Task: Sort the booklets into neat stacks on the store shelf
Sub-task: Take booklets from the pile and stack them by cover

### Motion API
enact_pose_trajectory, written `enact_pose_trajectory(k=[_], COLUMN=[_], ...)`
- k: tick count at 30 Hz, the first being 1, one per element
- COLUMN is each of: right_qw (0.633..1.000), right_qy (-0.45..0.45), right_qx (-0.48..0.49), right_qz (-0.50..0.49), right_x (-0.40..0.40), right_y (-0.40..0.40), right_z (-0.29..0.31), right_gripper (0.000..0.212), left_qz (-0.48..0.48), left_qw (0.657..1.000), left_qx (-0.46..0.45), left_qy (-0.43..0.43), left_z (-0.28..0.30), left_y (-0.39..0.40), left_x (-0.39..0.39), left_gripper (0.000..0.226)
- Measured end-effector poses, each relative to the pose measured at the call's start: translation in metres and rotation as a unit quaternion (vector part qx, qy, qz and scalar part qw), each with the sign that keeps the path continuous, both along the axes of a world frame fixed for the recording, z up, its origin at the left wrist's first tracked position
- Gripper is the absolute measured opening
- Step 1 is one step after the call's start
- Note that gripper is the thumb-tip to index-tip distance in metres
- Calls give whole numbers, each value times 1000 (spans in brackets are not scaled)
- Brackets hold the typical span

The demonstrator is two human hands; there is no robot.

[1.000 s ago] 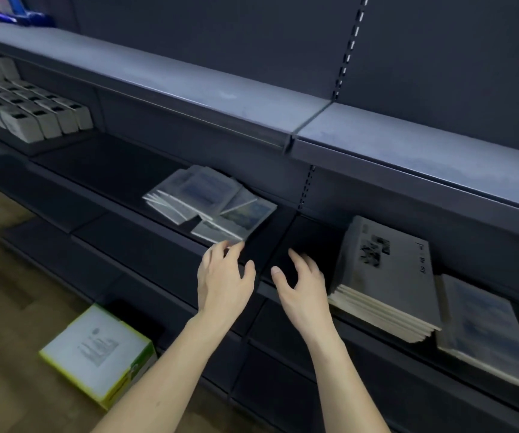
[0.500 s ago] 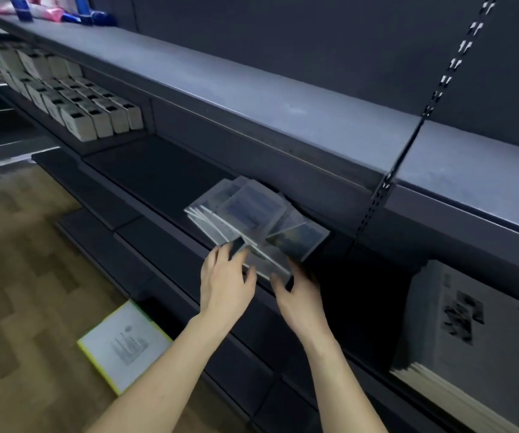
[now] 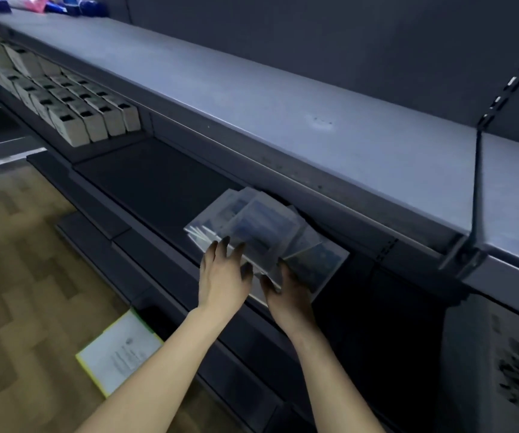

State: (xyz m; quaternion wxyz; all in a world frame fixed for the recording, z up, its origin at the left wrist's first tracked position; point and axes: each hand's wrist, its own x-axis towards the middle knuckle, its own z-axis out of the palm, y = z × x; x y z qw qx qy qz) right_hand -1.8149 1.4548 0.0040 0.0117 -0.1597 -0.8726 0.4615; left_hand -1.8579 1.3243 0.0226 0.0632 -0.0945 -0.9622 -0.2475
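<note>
Reaching under the upper shelf, I see both hands at a loose, fanned pile of booklets (image 3: 261, 232) lying on the dark middle shelf (image 3: 158, 182). My left hand (image 3: 222, 276) sits at the pile's near left corner, fingers (image 3: 220, 248) spread and fairly straight, tips touching the top covers and holding nothing. My right hand (image 3: 289, 292) is at the near right edge, fingers curled around the front of the lower booklets; how firm that grip is, I cannot tell, as the frame is blurred. The pile lies just ahead of both hands, between them, its spread running left to right along the shelf. I judge the hands about equally near, so squaring it calls for pressing inward from both sides.
</note>
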Motion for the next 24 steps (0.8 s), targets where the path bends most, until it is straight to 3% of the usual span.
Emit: enact_pose_trajectory(k=[7,15,18,22,24], right_qw=[998,990,979,956,961], right_qy=[-30,-33,-27,-5,-39], right_qx=[18,-14,31,-7,-3], right_qz=[-58,-138,-202,-292,-273], right_x=[-19,-33,-36,-37,-36], right_y=[-15,-38,-44,-54,-57], right_z=[0,6,8,22,28], right_gripper=[64,57,43,32,33], left_qz=[-32,-60,-80,-76,-78], left_qw=[998,993,992,990,987], left_qx=[-26,-72,-77,3,25], left_qy=[-56,-76,-53,-117,-138], left_z=[-4,-1,0,10,14], left_y=[-7,-10,-17,-30,-33], left_x=[-44,-60,-65,-71,-73], left_gripper=[64,57,48,54,59])
